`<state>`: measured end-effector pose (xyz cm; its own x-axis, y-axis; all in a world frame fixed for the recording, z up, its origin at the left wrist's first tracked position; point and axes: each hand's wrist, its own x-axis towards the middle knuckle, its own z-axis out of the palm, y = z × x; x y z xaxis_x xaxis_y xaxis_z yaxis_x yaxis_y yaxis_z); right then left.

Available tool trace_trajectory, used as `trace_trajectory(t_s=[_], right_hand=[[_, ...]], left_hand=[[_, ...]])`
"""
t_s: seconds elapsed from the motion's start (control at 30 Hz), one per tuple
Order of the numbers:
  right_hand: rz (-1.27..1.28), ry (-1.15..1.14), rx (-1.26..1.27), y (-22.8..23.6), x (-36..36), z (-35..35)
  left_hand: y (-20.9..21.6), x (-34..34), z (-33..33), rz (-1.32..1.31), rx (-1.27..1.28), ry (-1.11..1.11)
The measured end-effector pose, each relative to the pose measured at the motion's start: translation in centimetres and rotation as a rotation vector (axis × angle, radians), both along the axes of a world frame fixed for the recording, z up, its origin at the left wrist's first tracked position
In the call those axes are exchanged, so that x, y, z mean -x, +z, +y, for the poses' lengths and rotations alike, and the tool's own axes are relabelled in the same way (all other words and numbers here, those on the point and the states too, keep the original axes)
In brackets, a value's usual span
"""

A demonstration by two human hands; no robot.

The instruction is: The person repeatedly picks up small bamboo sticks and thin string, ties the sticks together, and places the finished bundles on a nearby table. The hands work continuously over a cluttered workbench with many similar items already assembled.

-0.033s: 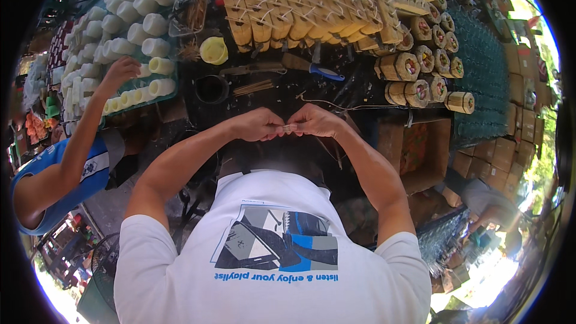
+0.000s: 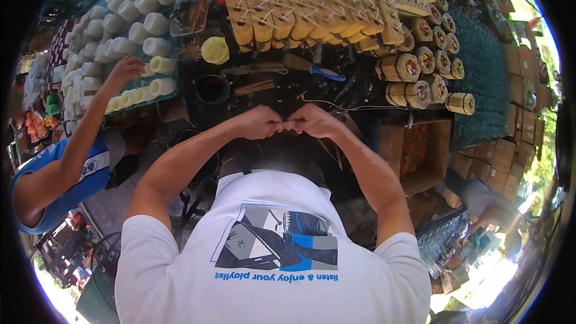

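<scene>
My left hand (image 2: 261, 122) and my right hand (image 2: 315, 121) meet in front of my chest, at the near edge of a dark worktable. Fingertips of both are pinched on a small light-brown piece (image 2: 288, 125); its kind is too small to tell, and the fingers cover most of it. Just beyond my hands lie a bundle of thin sticks (image 2: 254, 87), a knife with a wooden handle (image 2: 255, 69) and a blue-handled tool (image 2: 327, 72). A thin cord (image 2: 354, 107) runs across the table beyond my right hand.
Rows of tied bamboo pieces (image 2: 294, 6) fill the far table. Bamboo tubes with colourful ends (image 2: 402, 67) are stacked right, above an open cardboard box (image 2: 391, 150). A yellow cup (image 2: 215, 50) and black ring (image 2: 212, 89) stand left. A co-worker's hand (image 2: 127, 71) reaches over white cups (image 2: 147, 4).
My hands have risen very slightly, and the fingers cover the small piece a little differently. The co-worker's hand has shifted slightly to the right.
</scene>
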<state>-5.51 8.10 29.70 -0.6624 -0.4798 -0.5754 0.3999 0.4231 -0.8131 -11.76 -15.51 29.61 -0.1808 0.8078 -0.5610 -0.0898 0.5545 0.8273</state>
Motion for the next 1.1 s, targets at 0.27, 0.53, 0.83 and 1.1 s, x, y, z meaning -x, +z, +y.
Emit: trace_trajectory(t_s=[0.27, 0.53, 0.83, 1.1], right_hand=[[0.847, -0.087, -0.73, -4.6, -1.3, -4.4], [-0.298, -0.457, 0.531, -3.3, -0.2, 0.1], [0.546, -0.531, -0.451, -4.5, -0.5, -5.8], [0.328, -0.649, -0.183, -6.0, -0.9, -5.5]], left_hand=[[-2.5, -0.9, 3.8, 0.224, 0.385, 0.418], [-2.9, 0.1, -0.4, -0.819, -0.312, 0.51], [-5.2, -2.4, 2.7, 0.164, 0.052, 0.717], [-5.1, -3.8, 2.5, 0.15, 0.091, 0.88]])
